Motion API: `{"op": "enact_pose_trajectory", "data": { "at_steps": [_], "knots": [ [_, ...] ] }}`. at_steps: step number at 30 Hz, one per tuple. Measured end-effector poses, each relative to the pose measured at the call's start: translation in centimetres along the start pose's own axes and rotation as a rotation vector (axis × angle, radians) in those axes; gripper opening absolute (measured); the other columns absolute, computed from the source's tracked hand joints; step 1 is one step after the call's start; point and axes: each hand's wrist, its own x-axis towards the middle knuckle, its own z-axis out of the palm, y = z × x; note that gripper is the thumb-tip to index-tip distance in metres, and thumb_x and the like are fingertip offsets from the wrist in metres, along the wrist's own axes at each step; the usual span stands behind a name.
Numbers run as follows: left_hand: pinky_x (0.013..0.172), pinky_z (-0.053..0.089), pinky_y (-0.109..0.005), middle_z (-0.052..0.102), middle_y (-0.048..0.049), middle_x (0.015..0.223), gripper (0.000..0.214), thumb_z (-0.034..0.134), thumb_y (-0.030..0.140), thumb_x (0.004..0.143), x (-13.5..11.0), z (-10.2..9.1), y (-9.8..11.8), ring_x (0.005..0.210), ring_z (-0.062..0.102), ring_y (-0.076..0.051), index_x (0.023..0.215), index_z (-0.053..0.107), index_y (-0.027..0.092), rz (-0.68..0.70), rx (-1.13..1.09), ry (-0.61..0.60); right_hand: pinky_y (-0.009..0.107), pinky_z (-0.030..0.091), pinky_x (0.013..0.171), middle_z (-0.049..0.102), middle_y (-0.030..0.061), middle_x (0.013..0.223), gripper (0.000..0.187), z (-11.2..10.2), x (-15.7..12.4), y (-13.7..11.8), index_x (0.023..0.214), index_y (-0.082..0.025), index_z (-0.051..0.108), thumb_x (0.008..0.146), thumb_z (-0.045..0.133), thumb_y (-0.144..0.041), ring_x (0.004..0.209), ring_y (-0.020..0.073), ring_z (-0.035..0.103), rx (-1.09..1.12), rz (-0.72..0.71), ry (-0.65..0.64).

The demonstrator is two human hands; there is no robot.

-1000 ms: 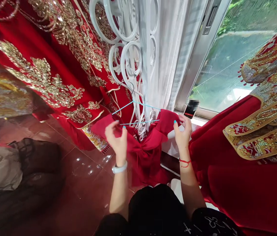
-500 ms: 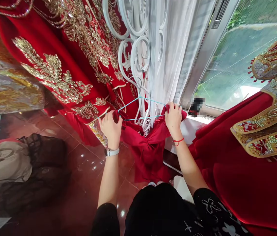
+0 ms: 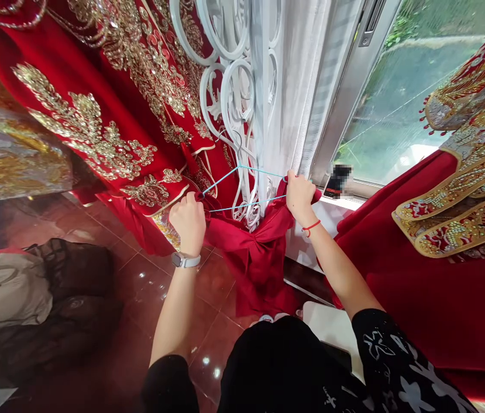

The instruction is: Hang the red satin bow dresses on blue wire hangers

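A plain red dress (image 3: 259, 252) hangs between my hands, its top edge spread wide and its skirt falling toward the floor. Inside its neckline is a light blue wire hanger (image 3: 249, 205), whose hook sits by the white scrollwork. My left hand (image 3: 188, 223) is closed around the dress's left shoulder at one hanger end. Closed likewise, my right hand (image 3: 300, 197) grips the opposite shoulder at the other end. The fingertips of both hands are mostly hidden by the knuckles and cloth.
White metal scrollwork (image 3: 237, 86) stands directly ahead. Left of it hangs a red gown with gold embroidery (image 3: 92, 132). On the right are a window (image 3: 380, 109) and a red beaded garment (image 3: 444, 223). Bags (image 3: 70, 269) lie at the left; a white stool (image 3: 332, 327) is near my legs.
Both hands have tightened from spread-fingered pinches into fuller fists on the dress shoulders. My left hand has shifted slightly left. The view has turned a little to the right.
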Motion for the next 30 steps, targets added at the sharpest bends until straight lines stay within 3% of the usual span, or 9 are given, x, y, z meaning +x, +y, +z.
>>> {"op": "enact_pose_trajectory", "data": {
  "at_steps": [3, 6, 9, 12, 16, 23, 28, 30],
  "knots": [
    [0.094, 0.051, -0.048, 0.071, -0.0123, 0.088, 0.029, 0.049, 0.019, 0.088, 1.0, -0.6, -1.5, 0.091, 0.068, -0.032, 0.11, 0.068, 0.017, -0.075, -0.088, 0.015, 0.037, 0.047, 0.077, 0.075, 0.0241, 0.105, 0.047, -1.7, 1.1, 0.7, 0.128, -0.018, 0.066, 0.098, 0.032, -0.007, 0.097, 0.0323, 0.073, -0.087, -0.079, -0.072],
    [0.087, 0.054, -0.038, 0.068, -0.0063, 0.087, 0.031, 0.05, 0.014, 0.082, 1.5, -0.7, -3.6, 0.079, 0.065, -0.021, 0.107, 0.066, 0.017, -0.179, -0.396, 0.089, 0.035, 0.045, 0.078, 0.078, 0.0177, 0.107, 0.047, -3.0, 2.5, 2.1, 0.134, -0.024, 0.065, 0.096, 0.04, -0.01, 0.098, 0.0304, 0.072, -0.137, -0.303, -0.146],
    [0.086, 0.055, -0.032, 0.065, -0.0056, 0.093, 0.032, 0.047, 0.009, 0.075, 0.8, 0.1, -5.3, 0.08, 0.064, -0.015, 0.103, 0.061, 0.015, -0.355, -0.69, 0.237, 0.035, 0.046, 0.079, 0.079, 0.0133, 0.113, 0.052, -3.5, 3.6, 3.5, 0.14, -0.029, 0.062, 0.094, 0.045, -0.012, 0.098, 0.0298, 0.072, -0.171, -0.431, -0.201],
    [0.089, 0.056, -0.033, 0.064, -0.006, 0.095, 0.029, 0.046, 0.008, 0.072, -0.7, 1.1, -6.0, 0.086, 0.066, -0.015, 0.097, 0.057, 0.016, -0.484, -0.813, 0.348, 0.036, 0.048, 0.079, 0.078, 0.0122, 0.114, 0.052, -3.3, 3.9, 4.2, 0.139, -0.029, 0.064, 0.092, 0.047, -0.014, 0.097, 0.0305, 0.073, -0.166, -0.452, -0.224],
    [0.088, 0.056, -0.032, 0.064, -0.0056, 0.096, 0.026, 0.048, 0.012, 0.074, -2.5, 1.7, -6.5, 0.091, 0.068, -0.016, 0.098, 0.056, 0.017, -0.447, -0.82, 0.387, 0.035, 0.05, 0.079, 0.078, 0.0087, 0.115, 0.051, -2.5, 3.9, 4.2, 0.131, -0.028, 0.069, 0.088, 0.048, -0.01, 0.099, 0.0287, 0.072, -0.095, -0.44, -0.213],
    [0.085, 0.055, -0.03, 0.066, -0.0047, 0.093, 0.024, 0.05, 0.014, 0.077, -3.4, 1.1, -6.2, 0.086, 0.066, -0.016, 0.098, 0.06, 0.017, -0.354, -0.717, 0.335, 0.035, 0.052, 0.082, 0.08, 0.0081, 0.109, 0.049, -2.2, 5.2, 3.0, 0.124, -0.024, 0.07, 0.087, 0.045, -0.005, 0.097, 0.027, 0.072, 0.028, -0.389, -0.183],
    [0.099, 0.051, -0.034, 0.069, -0.0062, 0.099, 0.027, 0.045, 0.011, 0.078, -4.0, 0.9, -4.7, 0.098, 0.066, -0.018, 0.095, 0.065, 0.017, -0.285, -0.658, 0.371, 0.034, 0.054, 0.085, 0.081, 0.0073, 0.106, 0.055, -3.1, 6.9, 2.4, 0.117, -0.023, 0.075, 0.076, 0.049, 0.001, 0.099, 0.026, 0.073, 0.093, -0.353, -0.186],
    [0.105, 0.048, -0.036, 0.071, -0.0068, 0.101, 0.03, 0.043, 0.009, 0.078, -4.2, 0.7, -4.4, 0.103, 0.065, -0.019, 0.094, 0.067, 0.017, -0.245, -0.625, 0.371, 0.029, 0.054, 0.084, 0.081, 0.0052, 0.102, 0.053, -3.7, 7.9, 3.0, 0.105, -0.021, 0.08, 0.07, 0.049, 0.003, 0.098, 0.0227, 0.073, 0.164, -0.416, -0.275]
  ]
}}
